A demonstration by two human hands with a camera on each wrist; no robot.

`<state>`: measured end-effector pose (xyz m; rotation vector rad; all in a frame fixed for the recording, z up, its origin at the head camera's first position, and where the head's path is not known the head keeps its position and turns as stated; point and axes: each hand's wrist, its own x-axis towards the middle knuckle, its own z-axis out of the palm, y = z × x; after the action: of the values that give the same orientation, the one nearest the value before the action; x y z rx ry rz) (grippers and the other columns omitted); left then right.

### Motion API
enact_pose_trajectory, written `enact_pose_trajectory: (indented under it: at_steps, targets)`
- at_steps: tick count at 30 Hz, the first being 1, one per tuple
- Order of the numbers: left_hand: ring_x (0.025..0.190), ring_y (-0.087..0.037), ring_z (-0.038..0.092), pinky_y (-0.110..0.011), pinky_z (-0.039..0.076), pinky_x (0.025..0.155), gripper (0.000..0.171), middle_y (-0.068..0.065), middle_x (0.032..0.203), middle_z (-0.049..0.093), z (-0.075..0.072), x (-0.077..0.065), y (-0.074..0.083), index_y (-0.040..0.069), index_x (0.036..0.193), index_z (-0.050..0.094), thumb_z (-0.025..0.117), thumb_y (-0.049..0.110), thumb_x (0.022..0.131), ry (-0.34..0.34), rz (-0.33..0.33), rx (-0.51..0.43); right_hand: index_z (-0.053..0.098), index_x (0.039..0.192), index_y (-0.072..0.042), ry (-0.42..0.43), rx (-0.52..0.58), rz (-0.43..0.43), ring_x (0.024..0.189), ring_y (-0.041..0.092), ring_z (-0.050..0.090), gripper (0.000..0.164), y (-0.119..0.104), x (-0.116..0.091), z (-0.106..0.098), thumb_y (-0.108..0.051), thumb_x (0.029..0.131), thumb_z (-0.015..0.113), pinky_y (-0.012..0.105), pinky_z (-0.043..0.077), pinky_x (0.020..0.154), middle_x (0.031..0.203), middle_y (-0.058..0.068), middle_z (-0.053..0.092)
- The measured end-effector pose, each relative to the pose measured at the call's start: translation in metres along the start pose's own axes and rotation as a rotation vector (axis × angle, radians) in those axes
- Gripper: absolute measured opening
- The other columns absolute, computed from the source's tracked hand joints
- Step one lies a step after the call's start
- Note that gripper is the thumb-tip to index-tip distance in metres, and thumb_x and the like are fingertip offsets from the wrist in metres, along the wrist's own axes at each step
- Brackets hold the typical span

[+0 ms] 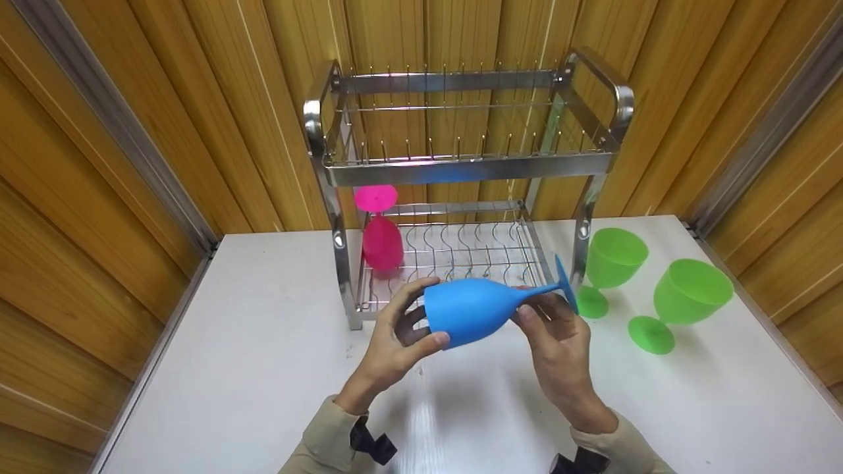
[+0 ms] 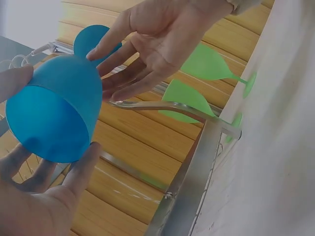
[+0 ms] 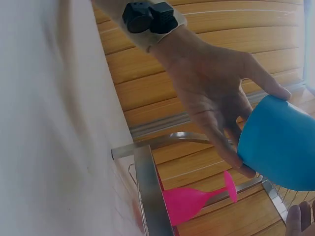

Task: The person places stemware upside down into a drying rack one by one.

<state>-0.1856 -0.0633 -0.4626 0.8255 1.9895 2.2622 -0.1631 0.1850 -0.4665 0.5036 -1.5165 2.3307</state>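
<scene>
A blue plastic goblet (image 1: pixel 471 311) lies sideways in the air between both hands, its mouth to the left and its foot to the right. My left hand (image 1: pixel 388 339) holds it by the rim, the thumb on the near side and the fingers at the far side. Around the base of the bowl and the stem, my right hand (image 1: pixel 560 349) grips it with thumb and fingers. The goblet's hollow inside (image 2: pixel 47 123) faces the left wrist view. In the right wrist view, the bowl (image 3: pixel 280 142) hides part of the left hand.
Behind the hands stands a two-tier metal dish rack (image 1: pixel 471 170). An upside-down pink goblet (image 1: pixel 382 243) sits on its lower left tier. Two green goblets, one nearer (image 1: pixel 691 293) and one farther (image 1: pixel 616 258), stand upright right of the rack on the white table (image 1: pixel 263 368).
</scene>
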Motion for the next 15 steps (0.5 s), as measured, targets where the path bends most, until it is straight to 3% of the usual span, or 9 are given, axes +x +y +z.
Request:
enact_pose_trajectory:
  at_steps: [9,15]
  targets:
    - [0.142,-0.052,0.052,-0.06,0.054,0.109,0.079,-0.028,0.162,0.038,0.0054,-0.0006,-0.003,0.008,0.158,0.043,0.082,0.026,0.091,-0.026,0.007,-0.035,0.075,0.126,-0.011,0.01,0.231,0.104,0.122,0.019,0.069,0.033,-0.0073,0.0005,-0.0012,0.005,0.108,0.051,0.044,0.055,0.114,0.122,0.0,0.075]
    - [0.143,-0.05,0.052,-0.057,0.055,0.11,0.079,-0.02,0.163,0.04,0.0069,-0.0019,-0.0032,0.011,0.158,0.043,0.082,0.026,0.091,-0.027,-0.015,-0.003,0.079,0.12,-0.012,0.022,0.336,0.12,0.118,0.019,0.07,0.034,-0.0083,0.0009,-0.0015,0.006,0.108,0.052,0.044,0.054,0.115,0.119,0.001,0.077]
